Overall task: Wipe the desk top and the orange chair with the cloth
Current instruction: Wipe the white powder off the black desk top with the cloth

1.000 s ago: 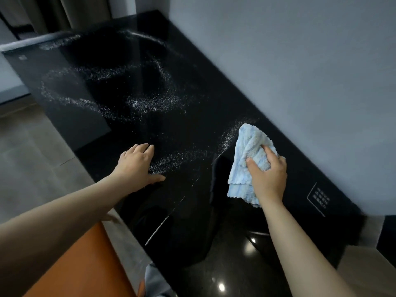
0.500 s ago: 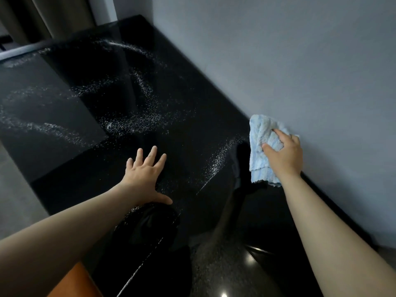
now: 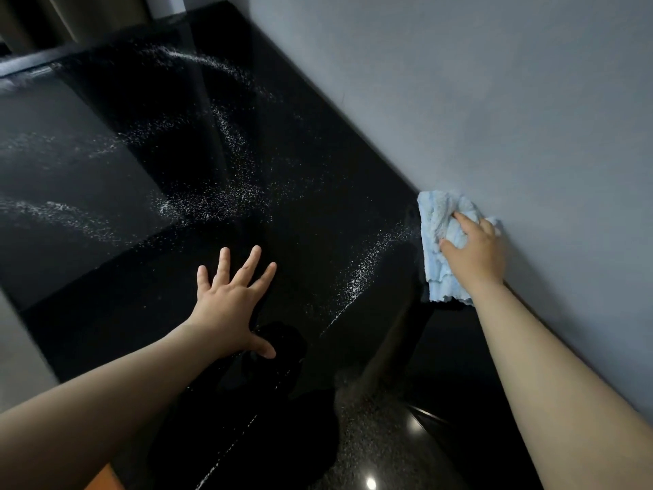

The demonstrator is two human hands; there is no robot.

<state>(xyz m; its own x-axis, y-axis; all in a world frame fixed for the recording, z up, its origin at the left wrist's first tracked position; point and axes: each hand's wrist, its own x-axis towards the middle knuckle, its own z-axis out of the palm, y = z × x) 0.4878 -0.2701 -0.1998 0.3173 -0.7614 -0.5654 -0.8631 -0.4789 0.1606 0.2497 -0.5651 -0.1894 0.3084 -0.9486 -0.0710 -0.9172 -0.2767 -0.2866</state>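
The glossy black desk top (image 3: pixel 318 164) fills the head view, streaked with arcs of white powder (image 3: pixel 212 199). My right hand (image 3: pixel 473 254) presses a crumpled light blue cloth (image 3: pixel 436 221) onto the desk's far edge, right against the grey wall, with my fingers curled over it. My left hand (image 3: pixel 229 305) lies flat on the desk nearer me, fingers spread and holding nothing. A sliver of the orange chair (image 3: pixel 100 480) shows at the bottom left edge, mostly hidden by my left forearm.
A grey wall (image 3: pixel 494 100) runs along the desk's right side. Grey floor (image 3: pixel 21 348) shows past the desk's left edge. A dark curtain (image 3: pixel 88 15) hangs at the top left. A ceiling light reflects in the desk near me.
My right hand has slid the cloth away from me and to the right until it meets the wall. My left hand has spread its fingers and stayed on the desk. The camera moved forward.
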